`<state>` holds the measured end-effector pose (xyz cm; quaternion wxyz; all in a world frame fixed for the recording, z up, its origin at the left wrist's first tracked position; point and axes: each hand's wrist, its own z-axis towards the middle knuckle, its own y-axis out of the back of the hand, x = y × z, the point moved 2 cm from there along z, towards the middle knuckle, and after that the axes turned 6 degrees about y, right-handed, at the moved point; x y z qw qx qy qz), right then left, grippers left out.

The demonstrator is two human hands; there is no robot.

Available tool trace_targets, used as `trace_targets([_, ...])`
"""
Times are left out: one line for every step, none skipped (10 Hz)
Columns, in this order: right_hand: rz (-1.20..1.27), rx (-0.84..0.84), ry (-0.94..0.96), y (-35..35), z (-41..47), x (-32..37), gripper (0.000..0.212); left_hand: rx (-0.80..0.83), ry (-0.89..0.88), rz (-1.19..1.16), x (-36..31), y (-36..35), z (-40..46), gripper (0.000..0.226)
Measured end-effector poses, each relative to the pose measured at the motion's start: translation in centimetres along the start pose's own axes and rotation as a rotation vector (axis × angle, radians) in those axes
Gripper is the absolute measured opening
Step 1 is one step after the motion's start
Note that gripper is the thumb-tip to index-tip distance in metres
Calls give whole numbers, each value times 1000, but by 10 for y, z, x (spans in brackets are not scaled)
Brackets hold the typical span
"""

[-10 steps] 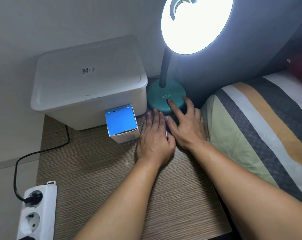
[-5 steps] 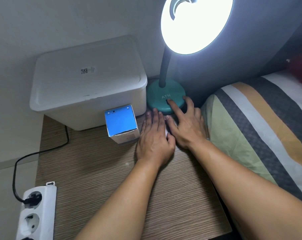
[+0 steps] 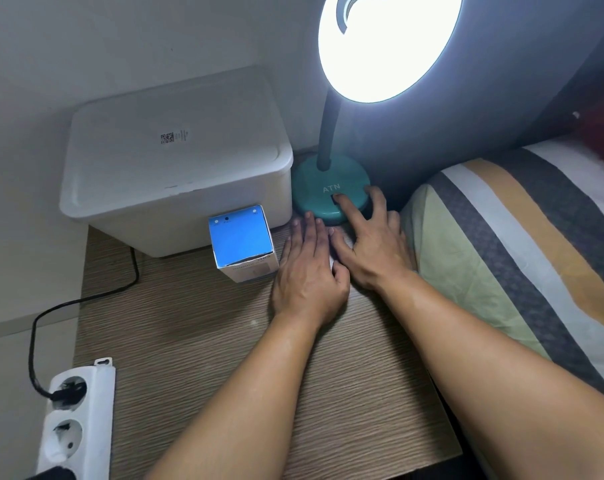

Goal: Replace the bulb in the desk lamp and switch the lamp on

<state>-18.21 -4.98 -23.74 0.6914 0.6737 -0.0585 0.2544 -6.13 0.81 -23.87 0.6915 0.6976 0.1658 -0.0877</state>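
A: Right hand (image 3: 373, 247) first: forefinger out straight, tip pressed on the dark switch (image 3: 335, 199) in the teal lamp base (image 3: 319, 188), just under the letters ATN. Other fingers loosely spread, resting over the front rim of the base.

B: And the left hand (image 3: 309, 271)?

A: Flat on the table (image 3: 196, 341), palm down, fingers (image 3: 307, 233) straight and pressed together, tips just short of the base. Thumb tucked against the right hand. Holding nothing, as far as can be seen.

B: Lamp itself?

A: Lit. Dark bendy neck (image 3: 328, 133) rising from the base to a round shade (image 3: 390, 43), glaring white. Bulb lost in the glare, only a curved edge of the socket showing at the top, shade cut off by the frame there.

B: Around the hands?

A: Small box (image 3: 241, 244) with a blue top just left of the left hand, print on its side too small to read. Behind it a white lidded bin (image 3: 175, 168) with a code sticker, touching the box and standing beside the lamp base. Table of striped wood grain, pushed into a pale wall corner.

B: Further out?

A: Black cord (image 3: 85, 299) running from behind the bin to a white power strip (image 3: 71, 414) at the left edge, plugged in at the top socket, strip cut off below. Striped pillow (image 3: 501, 254) on the right, against the table. Something white under the hands, mostly hidden, cannot tell what.
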Motion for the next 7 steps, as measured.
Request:
trace_targets([-14,-17,5,0,7,0,58,-4,-8,-2,3,-1,-1,80])
trace_targets([-37,-28,1,-3,8,-1,58,1,-17,9,4,-3,-1,80])
trace_targets([-79,-56,22,-2,4,0,59,-9,-29,8,3,-3,0,77])
trace_targets([-87,-35,12,-1,-1,2,60,27,-23,10,4,-2,0,78])
trace_targets([-61,11,19,-1,-12,1,60,56,-45,44,5,-2,-2,79])
trace_targets([-41,84,30,3,-26,0,58,92,-38,35,2,4,-3,73])
trace_targets([-40,121,25,5,-47,0,60,90,-27,-10,-4,6,-14,70])
